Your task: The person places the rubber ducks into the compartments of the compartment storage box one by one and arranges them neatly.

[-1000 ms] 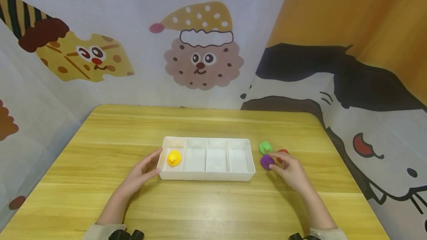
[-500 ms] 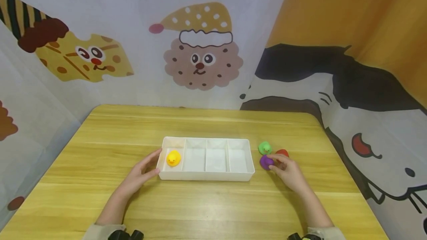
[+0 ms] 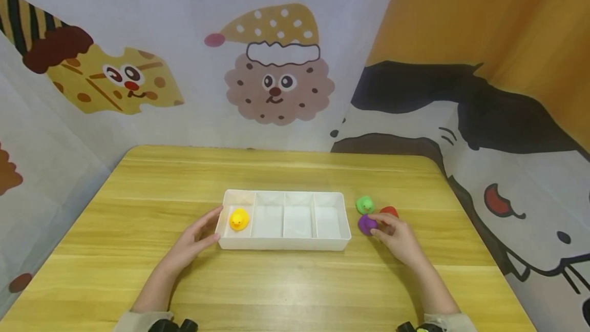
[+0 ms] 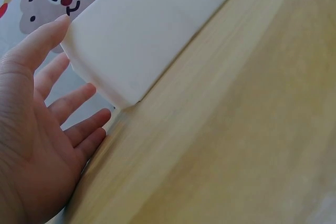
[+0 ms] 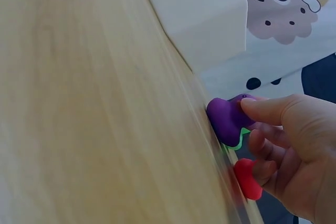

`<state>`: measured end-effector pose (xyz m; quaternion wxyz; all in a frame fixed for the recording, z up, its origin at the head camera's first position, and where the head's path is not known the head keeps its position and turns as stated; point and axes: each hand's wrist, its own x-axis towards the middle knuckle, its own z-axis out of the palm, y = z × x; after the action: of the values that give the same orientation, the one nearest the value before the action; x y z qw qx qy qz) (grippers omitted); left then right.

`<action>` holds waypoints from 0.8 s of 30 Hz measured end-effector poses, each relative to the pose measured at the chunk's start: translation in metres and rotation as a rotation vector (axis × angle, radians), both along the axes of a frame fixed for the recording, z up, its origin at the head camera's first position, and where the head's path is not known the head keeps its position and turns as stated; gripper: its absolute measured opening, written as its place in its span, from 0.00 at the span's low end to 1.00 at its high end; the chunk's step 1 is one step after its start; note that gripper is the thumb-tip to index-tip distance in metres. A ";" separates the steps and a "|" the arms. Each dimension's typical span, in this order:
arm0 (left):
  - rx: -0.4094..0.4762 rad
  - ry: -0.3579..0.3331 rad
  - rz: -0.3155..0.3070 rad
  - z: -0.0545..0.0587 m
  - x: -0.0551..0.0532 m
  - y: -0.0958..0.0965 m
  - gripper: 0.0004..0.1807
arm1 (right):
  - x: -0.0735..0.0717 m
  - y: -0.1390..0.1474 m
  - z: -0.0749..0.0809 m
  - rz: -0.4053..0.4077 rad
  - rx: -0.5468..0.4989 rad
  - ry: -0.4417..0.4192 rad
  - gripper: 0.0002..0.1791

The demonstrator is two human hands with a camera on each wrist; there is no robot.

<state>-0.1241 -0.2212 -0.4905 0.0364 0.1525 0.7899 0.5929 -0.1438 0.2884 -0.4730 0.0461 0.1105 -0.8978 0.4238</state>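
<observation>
A white box with several compartments [image 3: 286, 243] stands on the table. My left hand [image 3: 190, 240] is at its left end; in the left wrist view the thumb and spread, fairly straight fingers rest along that end wall. A yellow rubber duck [image 3: 239, 219] sits in the leftmost compartment. To the right of the box, my right hand [image 3: 400, 237] pinches a purple rubber duck [image 5: 223, 119] between thumb and index finger, low at the table. A green rubber duck [image 3: 365, 204] sits just behind it. Partly hidden by the right hand is a red toy [image 5: 247, 178].
The wooden table [image 3: 286, 291] reaches back to a cartoon-printed cloth [image 3: 184, 132] hanging behind it. Dark wrist devices sit at both sleeves. Low dividers [image 3: 284, 214] split the box, and its other compartments hold nothing visible.
My right index finger and thumb have settled a little more closely on the purple duck. The left hand and the box stay in place, with only a slight drift of the head view.
</observation>
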 end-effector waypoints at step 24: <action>-0.011 0.006 0.003 0.000 0.000 -0.001 0.32 | 0.010 -0.010 0.030 -0.017 -0.088 0.061 0.16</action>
<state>-0.1241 -0.2218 -0.4902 0.0341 0.1529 0.7935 0.5881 -0.1337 0.2783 -0.4427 0.0818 0.1138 -0.8773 0.4591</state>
